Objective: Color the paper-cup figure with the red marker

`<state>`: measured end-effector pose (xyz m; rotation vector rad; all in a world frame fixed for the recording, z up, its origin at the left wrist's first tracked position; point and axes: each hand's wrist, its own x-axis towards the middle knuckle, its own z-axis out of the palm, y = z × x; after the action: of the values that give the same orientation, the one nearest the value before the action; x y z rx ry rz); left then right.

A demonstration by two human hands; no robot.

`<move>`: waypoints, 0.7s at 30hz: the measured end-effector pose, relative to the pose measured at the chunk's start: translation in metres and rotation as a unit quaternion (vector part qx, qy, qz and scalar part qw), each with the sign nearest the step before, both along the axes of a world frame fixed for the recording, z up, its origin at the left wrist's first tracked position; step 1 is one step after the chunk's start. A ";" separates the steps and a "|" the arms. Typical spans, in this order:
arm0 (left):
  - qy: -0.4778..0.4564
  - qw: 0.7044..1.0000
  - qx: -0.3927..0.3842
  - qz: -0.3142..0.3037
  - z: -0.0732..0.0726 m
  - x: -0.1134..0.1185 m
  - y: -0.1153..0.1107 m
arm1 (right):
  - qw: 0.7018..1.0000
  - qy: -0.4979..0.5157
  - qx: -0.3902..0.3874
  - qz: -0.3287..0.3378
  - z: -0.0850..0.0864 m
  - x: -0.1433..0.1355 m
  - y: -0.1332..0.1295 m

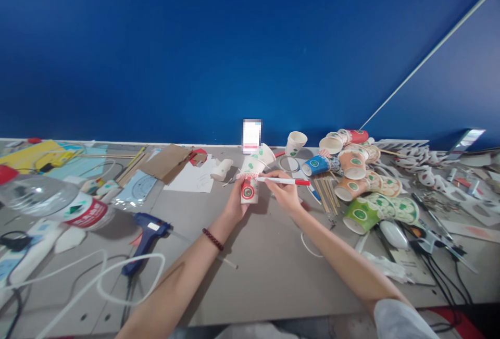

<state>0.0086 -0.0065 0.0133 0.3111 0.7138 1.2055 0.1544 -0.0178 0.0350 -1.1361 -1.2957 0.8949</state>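
Note:
My left hand [235, 199] is wrapped round the lower part of a stack of paper cups [250, 189], whose bottom cup shows a red patch and a round emblem. The stack bends to the upper right, with white and green cups at its top. Between the fingers of my right hand [284, 191] is a red and white marker [291, 181]. Its tip points left and lies at the red-patterned cup; whether it touches cannot be made out. Behind the cups a phone [252, 135] stands upright against the blue wall.
Several bent cup stacks [363, 214] and wooden sticks [327, 193] lie at the right. A single cup [296, 143] stands behind my right hand. At the left are a blue glue gun [146, 240], a large bottle [54, 198], cables, cardboard [167, 164] and white paper [189, 178].

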 end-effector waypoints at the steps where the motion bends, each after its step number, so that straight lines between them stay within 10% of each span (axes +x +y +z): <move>1: 0.001 1.000 0.000 0.001 0.001 0.000 0.000 | 1.000 -0.005 0.000 -0.003 0.000 0.000 0.000; 21: 0.002 1.000 -0.003 0.002 0.003 0.001 0.000 | 1.000 0.002 -0.002 0.019 0.003 -0.001 -0.002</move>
<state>0.0091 -0.0066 0.0162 0.3063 0.7213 1.2056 0.1538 -0.0195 0.0376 -1.1161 -1.3170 0.9278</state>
